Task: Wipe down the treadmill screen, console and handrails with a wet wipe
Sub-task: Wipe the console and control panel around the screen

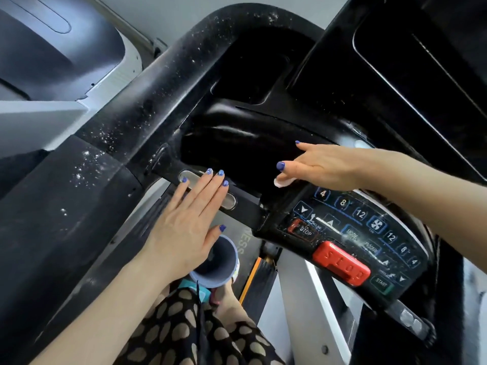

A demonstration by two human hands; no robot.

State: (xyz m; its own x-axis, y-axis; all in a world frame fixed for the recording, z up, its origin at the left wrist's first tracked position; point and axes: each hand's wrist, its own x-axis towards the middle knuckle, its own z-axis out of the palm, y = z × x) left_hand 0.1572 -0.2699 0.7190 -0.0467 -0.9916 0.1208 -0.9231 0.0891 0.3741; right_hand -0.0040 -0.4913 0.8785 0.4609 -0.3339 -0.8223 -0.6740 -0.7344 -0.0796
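Two hands of mine are in view, both bare, nails painted blue. Nearest, at the bottom, one dotted black skirt (184, 330) covers my legs, and one round cup-like container (216, 262) with a pale blue rim sits just below my left thumb. My left hand (189, 219) lies flat, fingers straight and together, resting on one short black grip bar (242, 206) that carries one oval metal sensor plate (229, 200); it holds nothing. To the right, one glossy black console (350, 233) curves away, its membrane keypad printed with numbers, arrows and a fan symbol, wet specks on it. I count two red stop controls: one small flat STOP key (303, 230) and one chunky raised plastic STOP button (342, 263), plus one green START key (382, 283). Farther on, my right hand (324, 167) reaches over the console's smooth dark upper shell, fingers stretched out, with one white wet wipe (283, 181) tucked under them and pressed to the surface; only a small rounded edge of it shows. Beyond, one thick matte black handrail (147, 111) arcs across, sprinkled with white flecks. Farthest, one dark screen (421, 61) sits in a rectangular frame.
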